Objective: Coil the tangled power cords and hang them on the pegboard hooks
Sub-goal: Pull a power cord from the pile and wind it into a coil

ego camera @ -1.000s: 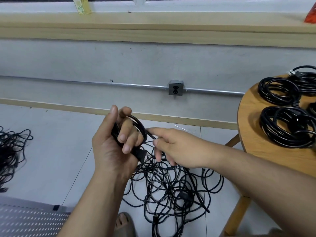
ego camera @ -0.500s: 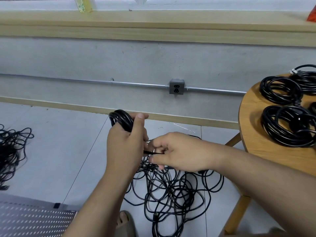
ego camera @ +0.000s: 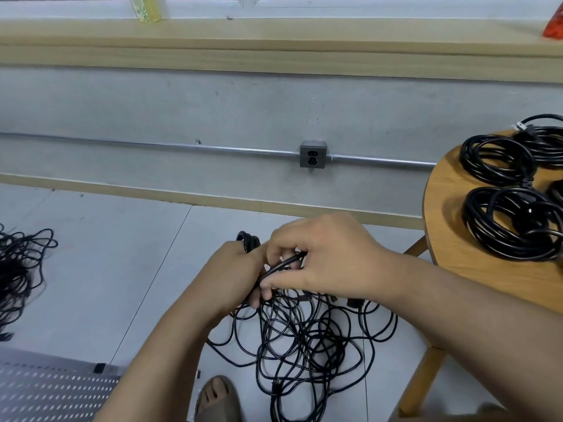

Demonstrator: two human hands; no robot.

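Power cord [ego camera: 281,264] held above floor at mid-frame betw. both hands: left hand [ego camera: 236,274] has fingers curled round a small bundle of loops (top of bundle shows above the knuckles), and right hand [ego camera: 323,260] pinches one strand w/ thumb and fingers just beside it. Strands run down into tangled pile [ego camera: 300,342] on floor tiles [ego camera: 122,254] directly below; second tangle [ego camera: 18,269] lies well apart at left edge. Coiled cords [ego camera: 511,223] rest on round wooden table [ego camera: 441,239] at right; pegboard [ego camera: 45,388] lies at lower left.
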